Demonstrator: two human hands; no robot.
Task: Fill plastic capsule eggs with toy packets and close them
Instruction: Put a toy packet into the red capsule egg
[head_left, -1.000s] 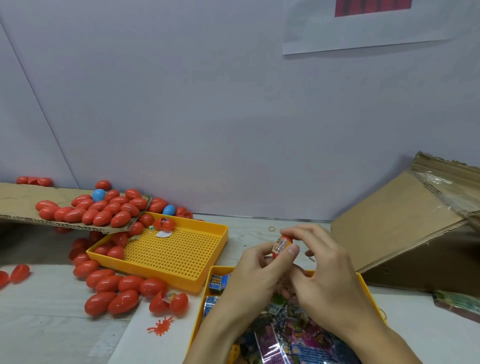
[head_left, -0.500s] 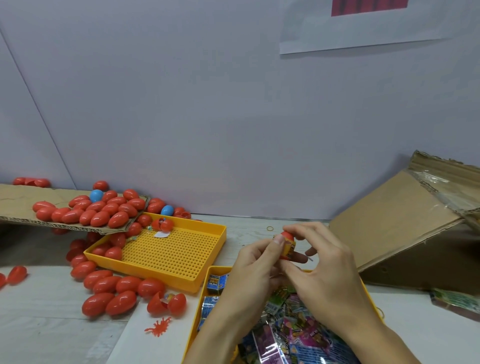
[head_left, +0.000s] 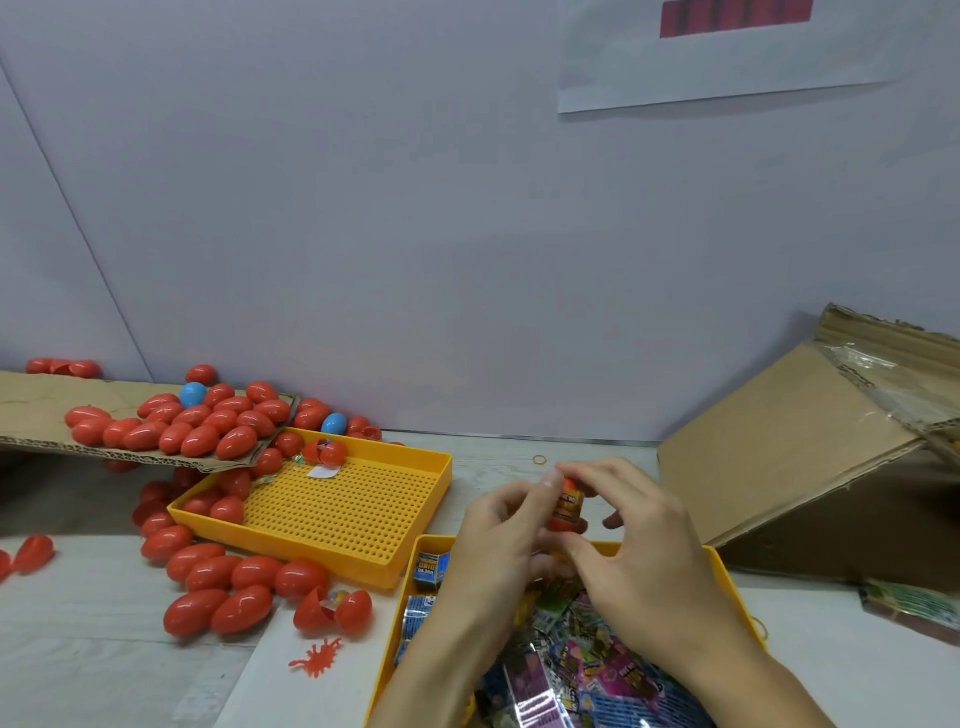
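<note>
Both hands meet above the near yellow tray (head_left: 730, 584), which is full of colourful toy packets (head_left: 566, 670). Between them is a red capsule egg (head_left: 567, 506) with a printed packet showing in it. My left hand (head_left: 498, 535) pinches the egg from the left, thumb on top. My right hand (head_left: 631, 540) curls its fingers round it from the right. Whether the egg's halves are fully closed is hidden by the fingers.
A perforated yellow tray (head_left: 363, 512) lies at centre left with a few red eggs. Several closed red eggs (head_left: 228, 577) lie on the table and on a cardboard sheet (head_left: 31, 410); an opened egg (head_left: 335, 610) and a red toy bug (head_left: 318, 656) lie nearby. A cardboard box (head_left: 810, 457) stands right.
The hands have turned the egg between them and moved slightly right; the packet that stuck out of the egg now sits deeper inside it.
</note>
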